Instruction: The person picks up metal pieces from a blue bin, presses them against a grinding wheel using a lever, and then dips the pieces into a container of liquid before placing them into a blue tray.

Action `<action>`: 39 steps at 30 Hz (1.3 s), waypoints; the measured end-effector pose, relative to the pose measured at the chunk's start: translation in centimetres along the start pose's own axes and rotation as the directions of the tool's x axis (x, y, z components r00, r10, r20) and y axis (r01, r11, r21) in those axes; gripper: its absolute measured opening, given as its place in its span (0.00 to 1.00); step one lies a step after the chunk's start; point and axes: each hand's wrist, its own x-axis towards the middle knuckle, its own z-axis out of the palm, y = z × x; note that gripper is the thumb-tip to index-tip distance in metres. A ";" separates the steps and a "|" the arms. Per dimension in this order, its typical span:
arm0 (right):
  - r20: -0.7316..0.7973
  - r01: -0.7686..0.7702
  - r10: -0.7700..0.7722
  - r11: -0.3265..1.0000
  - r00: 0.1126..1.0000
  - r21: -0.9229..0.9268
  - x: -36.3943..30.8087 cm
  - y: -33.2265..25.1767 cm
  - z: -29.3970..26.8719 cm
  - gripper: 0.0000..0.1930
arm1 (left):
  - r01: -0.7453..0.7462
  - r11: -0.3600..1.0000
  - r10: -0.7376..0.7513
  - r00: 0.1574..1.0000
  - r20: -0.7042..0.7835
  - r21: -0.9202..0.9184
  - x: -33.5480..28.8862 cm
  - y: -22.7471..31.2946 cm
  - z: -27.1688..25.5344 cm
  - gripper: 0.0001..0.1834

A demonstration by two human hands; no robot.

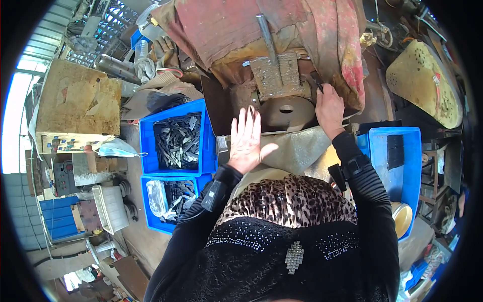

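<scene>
My left hand [247, 143] is raised with fingers stretched up and the thumb out to the side. It is just left of a round grey disc [274, 119] with a hole in its middle. My right hand [330, 109] is at the disc's right side, fingers curled together around a thin dark strip [317, 82], partly hidden by the fingers. Behind the disc stands a worn, grimy metal block [266, 78], with a metal rod [265, 35] rising above it. A stained reddish cloth [261, 25] drapes over the back and right.
On the left, one blue bin [145, 151] holds many dark strips; a second blue bin [151, 214] holds strips and a clear plastic container. A blue bin [416, 166] at right contains dark pieces and a round yellowish tub [401, 219]. A grey sheet [292, 151] hangs before the disc.
</scene>
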 end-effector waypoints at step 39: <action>0.170 -0.063 0.069 0.997 0.983 -0.043 0.4 -0.6 -0.1 0.08 | -0.107 -0.868 -0.255 0.934 0.250 -0.485 11.9 -4.2 5.3 0.52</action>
